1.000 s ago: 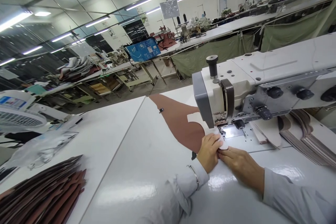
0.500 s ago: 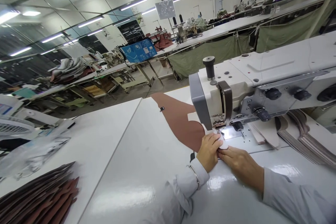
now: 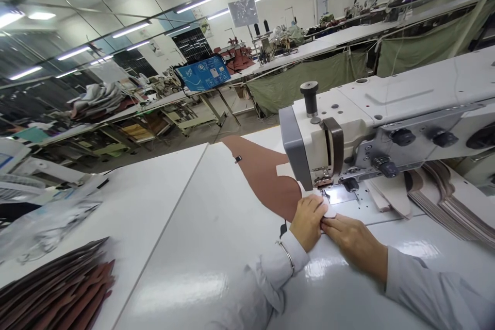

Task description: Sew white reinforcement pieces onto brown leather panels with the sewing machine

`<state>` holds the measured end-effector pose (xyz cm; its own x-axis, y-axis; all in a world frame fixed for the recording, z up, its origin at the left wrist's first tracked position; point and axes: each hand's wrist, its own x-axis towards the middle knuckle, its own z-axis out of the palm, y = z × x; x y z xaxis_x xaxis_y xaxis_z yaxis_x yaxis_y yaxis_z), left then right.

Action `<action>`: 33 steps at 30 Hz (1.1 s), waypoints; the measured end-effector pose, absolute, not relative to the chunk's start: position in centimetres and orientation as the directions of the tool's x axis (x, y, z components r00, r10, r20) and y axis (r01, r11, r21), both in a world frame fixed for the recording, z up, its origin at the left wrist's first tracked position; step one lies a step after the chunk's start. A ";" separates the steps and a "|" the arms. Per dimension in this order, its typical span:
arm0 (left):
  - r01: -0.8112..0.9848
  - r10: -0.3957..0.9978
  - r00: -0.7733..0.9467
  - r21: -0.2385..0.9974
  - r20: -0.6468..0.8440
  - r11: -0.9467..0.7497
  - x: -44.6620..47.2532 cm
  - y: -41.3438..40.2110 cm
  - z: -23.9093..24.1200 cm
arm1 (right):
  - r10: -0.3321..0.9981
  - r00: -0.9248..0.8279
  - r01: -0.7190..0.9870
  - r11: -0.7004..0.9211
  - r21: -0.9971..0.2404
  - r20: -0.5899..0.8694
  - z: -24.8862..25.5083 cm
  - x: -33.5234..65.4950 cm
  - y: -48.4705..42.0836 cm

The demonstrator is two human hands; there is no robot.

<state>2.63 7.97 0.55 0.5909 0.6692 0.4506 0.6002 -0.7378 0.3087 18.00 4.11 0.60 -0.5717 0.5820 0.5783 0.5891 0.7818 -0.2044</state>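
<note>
A brown cut piece of material [image 3: 266, 180], leather-like, lies flat on the white table left of the sewing machine [image 3: 336, 124]. Its near end runs under my left hand [image 3: 308, 219], whose bent fingers press down by the needle area. A small white piece [image 3: 330, 210] shows between my hands, just in front of the presser foot [image 3: 325, 193]. My right hand [image 3: 351, 240] pinches the near edge of this work, thumb and fingers together. How the white piece and the brown one join is hidden by my fingers.
Stacked cut pieces [image 3: 452, 198] lie right of the needle plate, under the machine arm. A pile of dark and reddish-brown pieces [image 3: 65, 289] sits at the lower left, with clear plastic [image 3: 50, 232] behind it. Across the aisle, a blue box [image 3: 204, 73] stands on a workbench.
Both hands hold nearly the same place by the needle. The brown piece has barely shifted, and the view has moved very slightly.
</note>
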 end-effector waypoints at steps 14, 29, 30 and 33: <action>0.625 0.647 0.676 0.190 0.353 -0.757 2.4 9.4 1.2 | 0.571 -0.561 0.635 0.762 -0.130 0.599 0.4 17.2 4.3; 0.541 0.541 0.808 0.069 0.235 -0.838 2.2 9.7 1.4 | 0.559 -0.585 0.658 0.750 -0.059 0.588 -0.9 16.0 1.7; 0.540 0.537 0.811 0.058 0.231 -0.840 2.2 9.7 1.5 | 0.557 -0.583 0.657 0.751 -0.060 0.591 -0.9 16.0 1.7; 0.528 0.522 0.825 0.032 0.215 -0.848 2.3 9.6 1.6 | 0.551 -0.582 0.650 0.757 -0.066 0.598 -0.9 15.9 1.8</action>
<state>2.30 9.63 1.55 0.8254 0.5221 0.2148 0.5284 -0.8484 0.0316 15.87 1.85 -0.85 -0.5817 0.5514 0.5980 0.6500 0.7571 -0.0658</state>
